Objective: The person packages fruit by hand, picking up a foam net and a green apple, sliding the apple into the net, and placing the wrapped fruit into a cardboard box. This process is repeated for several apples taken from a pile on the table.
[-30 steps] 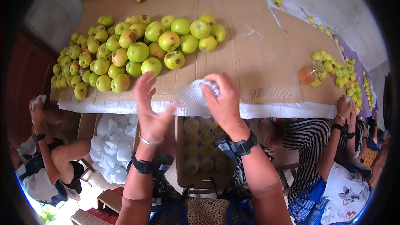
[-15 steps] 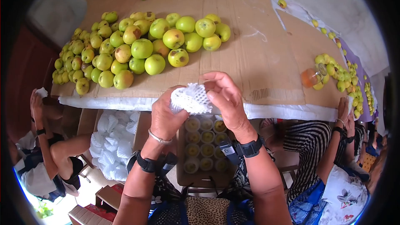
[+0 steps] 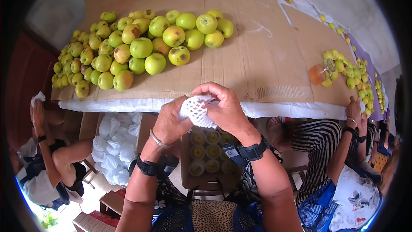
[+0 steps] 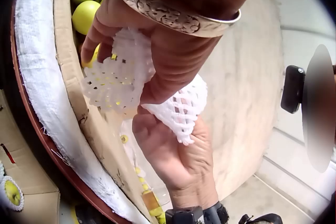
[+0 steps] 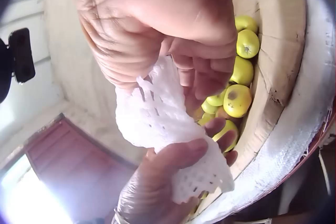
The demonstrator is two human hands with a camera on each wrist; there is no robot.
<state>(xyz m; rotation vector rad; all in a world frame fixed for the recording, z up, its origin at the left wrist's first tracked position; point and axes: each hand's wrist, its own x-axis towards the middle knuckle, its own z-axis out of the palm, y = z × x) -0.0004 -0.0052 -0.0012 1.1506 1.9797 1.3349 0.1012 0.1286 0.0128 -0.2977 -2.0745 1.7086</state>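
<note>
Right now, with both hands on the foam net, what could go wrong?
The foam net, held between the left hand and right hand, could tear if stretched hard. Loose apples near the table's front edge might roll off if bumped.

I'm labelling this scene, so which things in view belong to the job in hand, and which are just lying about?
Likely part of the job:
- white foam net being handled
- heaped apples
- loose foam nets
- boxed apples under the table edge

Probably just lying about:
- orange jar
- cardboard carton, lower left
</note>
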